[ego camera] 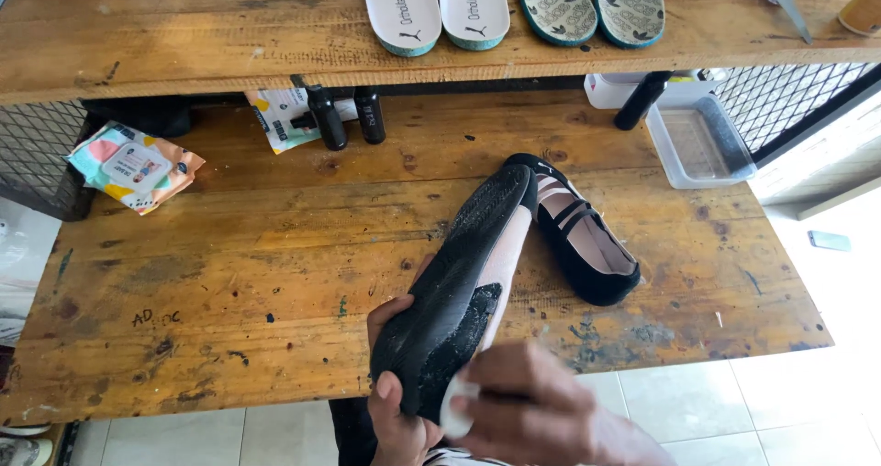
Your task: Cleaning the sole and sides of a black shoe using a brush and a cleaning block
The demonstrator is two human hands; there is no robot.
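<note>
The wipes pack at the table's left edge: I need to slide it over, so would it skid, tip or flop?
The wipes pack looks soft and wrinkled, so it would probably sag if lifted. It lies flat, so tipping seems unlikely. Its glossy film may slide readily on the worn wooden table.

Black shoe (456, 287) in left hand (396, 402): matt rubber sole, fine rough tread, pale scuffs near heel. White cloth pad (457, 409) under right hand (528, 411): soft, matt. Second shoe (587, 237) just beyond hands: black fabric upper, smooth pale lining. Table (229, 264) under hands: rough, stained, worn wood. Tray (699, 142) far right: clear, glossy plastic.
</note>
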